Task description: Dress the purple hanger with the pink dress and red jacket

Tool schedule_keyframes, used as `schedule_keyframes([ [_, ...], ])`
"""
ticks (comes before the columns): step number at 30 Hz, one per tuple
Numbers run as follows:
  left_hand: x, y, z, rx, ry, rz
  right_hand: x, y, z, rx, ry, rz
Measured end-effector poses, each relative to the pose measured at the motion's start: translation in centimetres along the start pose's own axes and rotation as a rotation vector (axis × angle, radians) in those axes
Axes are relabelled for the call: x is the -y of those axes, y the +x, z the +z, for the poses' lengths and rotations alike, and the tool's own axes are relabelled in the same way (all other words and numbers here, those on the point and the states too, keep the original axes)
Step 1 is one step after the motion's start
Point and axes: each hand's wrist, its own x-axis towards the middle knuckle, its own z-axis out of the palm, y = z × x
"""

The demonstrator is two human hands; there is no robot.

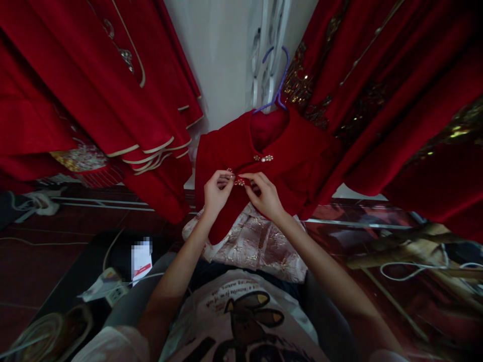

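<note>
A red garment (226, 136) hangs in front of me on a purple hanger (282, 85), its lower part reaching toward my lap. A jewelled clasp (263, 158) sits below its neckline. Lower down, a second jewelled clasp (240, 182) shows between my hands. My left hand (219, 191) is closed in a pinch at the garment's front edge, left of this clasp. My right hand (264, 195) pinches at the clasp's right side, thumb and forefinger near each other. Exactly what lies between the fingertips is partly hidden. Pale shiny patterned fabric (256, 241) lies across my lap under the garment.
More red garments with pale edging (151, 125) hang at the left, and red ones with gold sequins (377, 110) at the right. A white metal rack (269, 70) stands behind. A dark surface at left bears a power strip (113, 284); a white cord (403, 271) lies right.
</note>
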Motion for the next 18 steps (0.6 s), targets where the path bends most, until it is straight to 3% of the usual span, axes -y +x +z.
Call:
schedule_keyframes([
  [7, 0.5, 0.6, 0.1, -0.026, -0.283, -0.179, -0.6, 1.3, 1.9, -0.096, -0.041, 0.093],
  [18, 1.1, 0.6, 0.2, 0.004, -0.271, -0.222, -1.2, 1.3, 2.1, -0.112, -0.077, 0.146],
])
